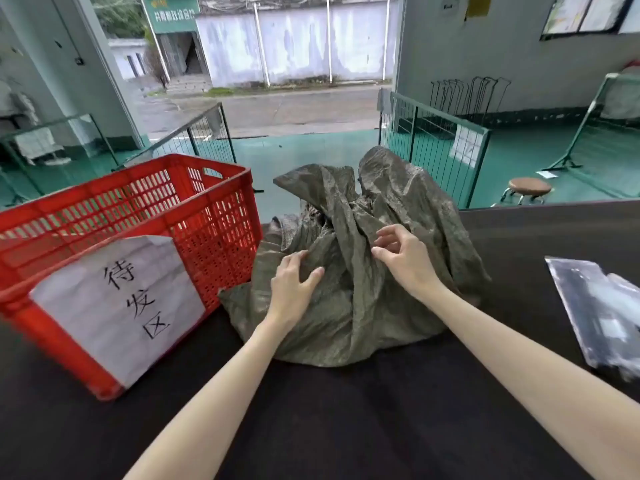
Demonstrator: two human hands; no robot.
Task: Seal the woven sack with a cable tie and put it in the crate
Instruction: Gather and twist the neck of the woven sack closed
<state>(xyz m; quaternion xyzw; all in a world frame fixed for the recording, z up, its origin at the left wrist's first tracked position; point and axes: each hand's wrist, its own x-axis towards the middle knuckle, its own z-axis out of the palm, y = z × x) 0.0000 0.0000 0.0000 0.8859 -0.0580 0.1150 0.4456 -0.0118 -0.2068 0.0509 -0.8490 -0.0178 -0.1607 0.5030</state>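
Olive woven sack [360,271] was seen crumpled on the dark counter [346,410], just right of the red crate [145,216], neck loosely bunched, with the left hand [294,285] laid flat and released on it, the right hand [403,259] half-curled, grip undeterminable.

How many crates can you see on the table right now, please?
1. A red crate stands on the dark table, left of the woven sack, a paper sign on its near side. Others may sit outside the view.
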